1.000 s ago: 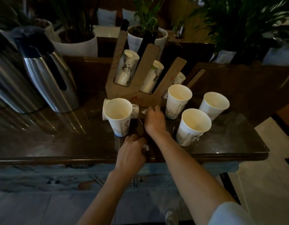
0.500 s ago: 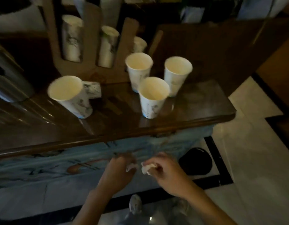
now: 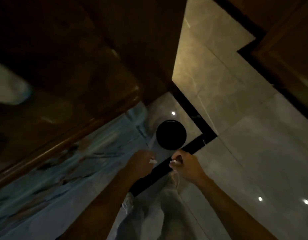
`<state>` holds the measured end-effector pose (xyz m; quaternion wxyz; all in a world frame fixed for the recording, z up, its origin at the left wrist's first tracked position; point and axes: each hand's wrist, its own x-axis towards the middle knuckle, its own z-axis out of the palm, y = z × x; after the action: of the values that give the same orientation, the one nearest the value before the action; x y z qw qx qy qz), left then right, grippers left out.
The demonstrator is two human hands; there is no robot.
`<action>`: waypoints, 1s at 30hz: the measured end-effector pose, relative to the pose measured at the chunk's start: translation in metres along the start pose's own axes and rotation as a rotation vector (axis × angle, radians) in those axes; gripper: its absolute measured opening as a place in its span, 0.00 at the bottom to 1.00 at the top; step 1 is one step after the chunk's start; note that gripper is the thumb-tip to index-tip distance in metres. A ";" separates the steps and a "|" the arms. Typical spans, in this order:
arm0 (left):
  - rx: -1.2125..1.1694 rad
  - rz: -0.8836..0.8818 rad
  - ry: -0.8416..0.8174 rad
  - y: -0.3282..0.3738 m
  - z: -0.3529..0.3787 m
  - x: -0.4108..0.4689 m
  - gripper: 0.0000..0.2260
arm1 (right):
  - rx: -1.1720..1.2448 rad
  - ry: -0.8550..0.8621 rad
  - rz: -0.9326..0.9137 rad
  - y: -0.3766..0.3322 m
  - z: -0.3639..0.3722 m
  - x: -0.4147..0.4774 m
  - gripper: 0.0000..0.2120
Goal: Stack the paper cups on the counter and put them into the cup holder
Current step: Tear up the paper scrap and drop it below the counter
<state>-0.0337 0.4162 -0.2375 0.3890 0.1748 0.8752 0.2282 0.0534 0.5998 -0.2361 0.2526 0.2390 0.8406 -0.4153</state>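
The view points down past the counter's corner to the floor. One blurred paper cup [image 3: 9, 89] shows at the left edge on the dark wooden counter [image 3: 84, 70]; the cup holder is out of view. My left hand [image 3: 141, 161] pinches a small white scrap [image 3: 152, 161] below the counter edge. My right hand [image 3: 186, 166] is closed on another small white scrap [image 3: 173, 163]. Both hands hover just above a round black bin [image 3: 171, 134] on the floor.
The counter's front is covered in a blue patterned panel [image 3: 66, 174]. Pale glossy floor tiles [image 3: 245, 135] with a black border strip lie to the right. My light trousers [image 3: 156, 210] show below the hands. A brown wooden wall edge runs along the upper right.
The camera has tilted sharply down and right, so the cups and holder have left the view. Both hands moved from the counter down toward the black bin, each holding a white scrap.
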 end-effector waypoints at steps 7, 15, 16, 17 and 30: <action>0.103 -0.090 -0.151 0.001 0.100 0.193 0.12 | -0.030 -0.168 0.034 0.129 0.016 0.154 0.22; 0.223 -0.130 -0.276 -0.087 0.210 0.363 0.15 | -0.170 -0.270 0.029 0.238 0.099 0.334 0.17; 0.254 -0.120 -0.295 -0.097 0.221 0.379 0.16 | -0.207 -0.265 0.019 0.248 0.111 0.353 0.16; 0.299 -0.109 -0.303 -0.106 0.232 0.393 0.16 | -0.243 -0.264 0.019 0.257 0.121 0.368 0.15; 0.727 -0.107 -0.483 -0.120 0.229 0.330 0.26 | -0.593 -0.208 0.063 0.246 0.164 0.326 0.25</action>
<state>-0.0848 0.5358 -0.6363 0.5071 0.3033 0.7903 -0.1625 -0.0062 0.6606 -0.6677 0.4084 0.1370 0.8871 -0.1662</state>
